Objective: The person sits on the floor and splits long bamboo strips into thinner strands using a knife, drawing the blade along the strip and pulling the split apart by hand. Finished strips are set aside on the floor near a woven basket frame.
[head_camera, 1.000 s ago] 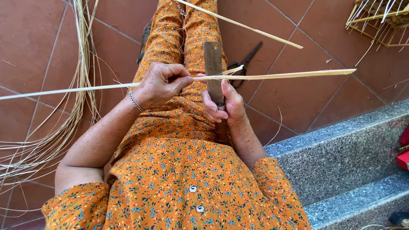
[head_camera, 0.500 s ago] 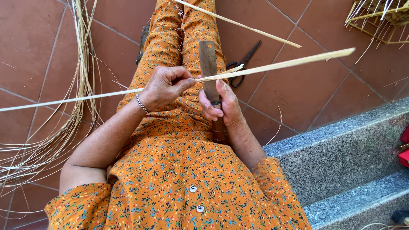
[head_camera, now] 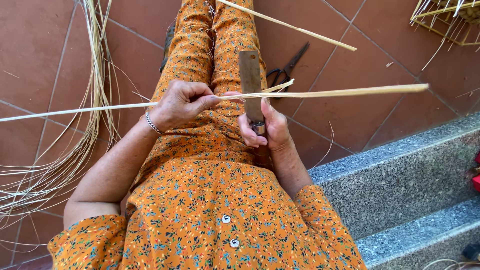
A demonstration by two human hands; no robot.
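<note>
Your left hand [head_camera: 181, 104] is closed around a long pale cane strip [head_camera: 345, 92], pinching it between thumb and fingers just above your lap. The strip runs nearly level across the whole view, from the left edge of the tiled floor [head_camera: 45, 55] over your orange flowered dress [head_camera: 200, 200] to a point above the tiles near the grey stone step [head_camera: 400, 170] on the right. A thin curl of it splits upward just right of the knife.

Your right hand [head_camera: 262, 131] is wrapped tightly round the handle of a knife [head_camera: 250, 80], whose flat, dull blade stands upright with its tip pointing away from you along your legs. The strip crosses the blade and touches it, just above your right thumb. A silver bracelet [head_camera: 152, 123] sits on your left wrist.

On the floor beyond your right knee lie dark scissors [head_camera: 289, 67], near the blade's tip but apart from it. A second cane [head_camera: 285, 24] slants from the top of your legs toward the right, above the scissors. A loose bundle of thin strips [head_camera: 92, 100] trails down the floor at the left edge, fanning out toward the lower left corner. At the top right corner you can see part of a woven frame of pale sticks [head_camera: 445, 20]
</note>
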